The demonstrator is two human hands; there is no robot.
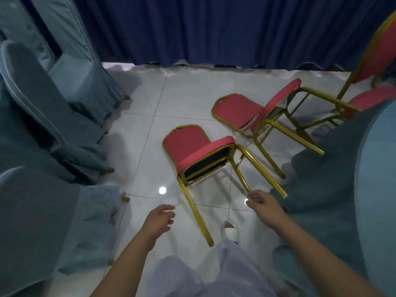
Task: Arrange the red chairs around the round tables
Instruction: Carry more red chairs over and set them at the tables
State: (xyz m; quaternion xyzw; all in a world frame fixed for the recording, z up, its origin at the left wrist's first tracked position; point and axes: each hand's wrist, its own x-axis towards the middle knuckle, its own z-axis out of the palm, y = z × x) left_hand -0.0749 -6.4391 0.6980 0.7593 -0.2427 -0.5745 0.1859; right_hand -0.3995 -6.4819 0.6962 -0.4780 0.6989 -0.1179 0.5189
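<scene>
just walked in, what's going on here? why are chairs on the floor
A person stands over two red chairs tipped on their backs on the tiled floor: the nearer chair and the second chair, beside the round table. The left hand and right hand reach toward the nearer chair's gold legs, holding nothing. A third red chair looks upright farther back.

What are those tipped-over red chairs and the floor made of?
Nearest red chair: thin glossy gold tubing, probably painted metal; seat and back padded in matte red fabric, it seems. Floor: shiny pale tiles, perhaps ceramic, showing grout lines and light reflections.
</scene>
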